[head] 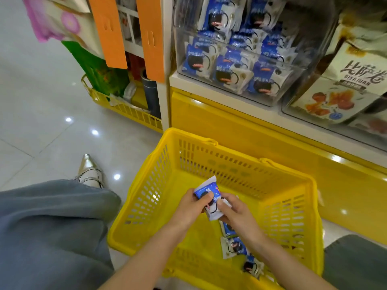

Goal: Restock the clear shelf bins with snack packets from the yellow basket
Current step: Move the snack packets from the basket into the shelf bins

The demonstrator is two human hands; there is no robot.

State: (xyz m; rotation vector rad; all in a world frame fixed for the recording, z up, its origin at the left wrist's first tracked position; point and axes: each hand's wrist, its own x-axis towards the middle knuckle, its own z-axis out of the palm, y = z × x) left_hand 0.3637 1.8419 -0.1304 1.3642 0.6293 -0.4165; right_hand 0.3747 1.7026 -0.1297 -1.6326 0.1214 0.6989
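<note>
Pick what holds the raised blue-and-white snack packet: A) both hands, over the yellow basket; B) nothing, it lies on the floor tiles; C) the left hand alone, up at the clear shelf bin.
A: the left hand and the right hand both grip the blue-and-white snack packet above the yellow basket.

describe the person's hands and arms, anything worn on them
The left hand and right hand are bare: no gloves, and no rings on the fingers in view. There is no watch or bracelet at either wrist, and no sleeves show up to the picture's edge.
</note>
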